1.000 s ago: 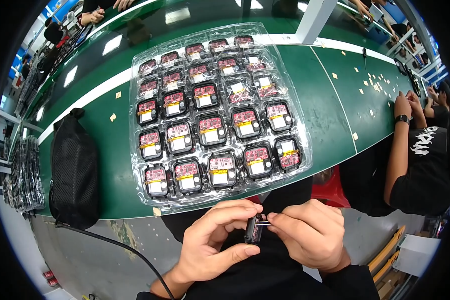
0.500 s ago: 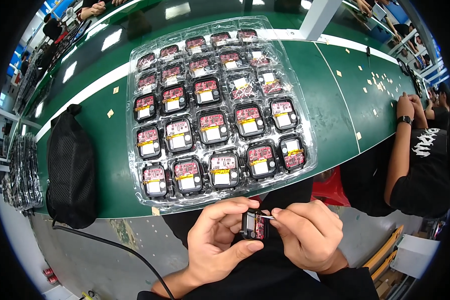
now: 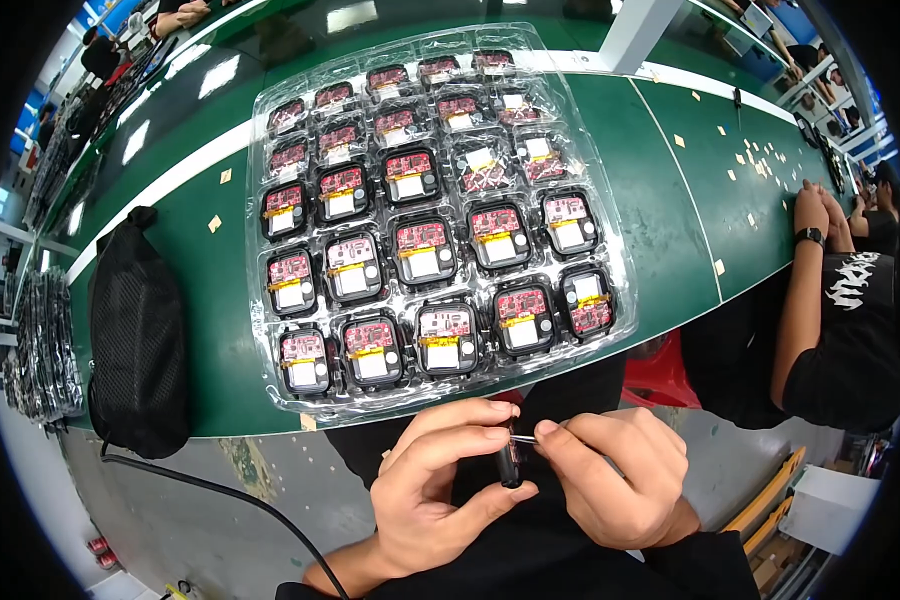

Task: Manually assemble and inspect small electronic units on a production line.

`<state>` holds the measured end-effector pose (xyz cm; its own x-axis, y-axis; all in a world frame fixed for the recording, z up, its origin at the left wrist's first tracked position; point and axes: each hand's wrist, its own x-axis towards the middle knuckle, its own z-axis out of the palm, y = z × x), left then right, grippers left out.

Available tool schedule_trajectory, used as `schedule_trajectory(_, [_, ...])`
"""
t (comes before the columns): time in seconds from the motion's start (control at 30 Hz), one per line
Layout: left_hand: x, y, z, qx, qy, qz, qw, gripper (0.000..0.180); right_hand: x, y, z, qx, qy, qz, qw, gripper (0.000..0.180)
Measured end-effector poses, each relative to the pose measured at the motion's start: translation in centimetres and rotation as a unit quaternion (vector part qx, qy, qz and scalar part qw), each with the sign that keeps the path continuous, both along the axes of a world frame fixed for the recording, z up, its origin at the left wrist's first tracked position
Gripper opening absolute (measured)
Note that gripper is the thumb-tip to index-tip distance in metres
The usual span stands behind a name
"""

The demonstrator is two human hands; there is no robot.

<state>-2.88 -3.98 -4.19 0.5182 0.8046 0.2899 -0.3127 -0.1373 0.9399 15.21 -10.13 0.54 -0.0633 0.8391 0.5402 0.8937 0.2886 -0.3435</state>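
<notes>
My left hand (image 3: 422,485) holds a small black watch case (image 3: 510,466) by its edges, between the thumb below and the fingers above. The case is turned nearly edge-on, so most of its inside is hidden. In my right hand (image 3: 625,475), thumb and forefinger pinch thin metal tweezers (image 3: 524,438), whose tip reaches the case's upper side. Whether the tips grip anything is too small to tell. Just beyond my hands, a clear plastic tray (image 3: 618,290) carries rows of similar open watch cases (image 3: 425,250) with red circuit boards, white blocks and yellow tape.
The tray lies on a green table (image 3: 670,240), overhanging its near edge. A black mesh bag (image 3: 138,340) stands left, with a black cable (image 3: 220,487) running toward me. Small beige pieces (image 3: 755,170) lie scattered at right, near another person's arm (image 3: 802,290).
The watch case has turned from showing its red board to nearly edge-on. My right hand and the tweezers stay close to it. The view has shifted slightly.
</notes>
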Motion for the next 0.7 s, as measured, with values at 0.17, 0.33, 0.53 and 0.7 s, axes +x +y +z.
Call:
schedule_trajectory(0.17, [0.2,-0.6,0.0,0.044,0.05,0.061,0.996,0.051,-0.4,-0.1,0.0,0.013,-0.062,0.001,0.998,0.031])
schedule_trajectory(0.33, [0.5,-0.8,-0.1,0.067,0.056,0.096,0.992,0.049,-0.1,-0.1,-0.4,0.03,-0.078,0.016,0.996,0.03])
schedule_trajectory(0.53, [1.1,-1.4,-1.0,0.02,-0.026,0.113,0.993,0.051,-0.8,-0.2,-1.1,0.031,-0.011,-0.014,0.999,0.031])
schedule_trajectory(0.7, [1.8,-1.9,-1.0,-0.006,-0.068,0.129,0.989,0.052,-1.1,-0.3,-1.4,-0.008,0.067,-0.043,0.997,0.036])
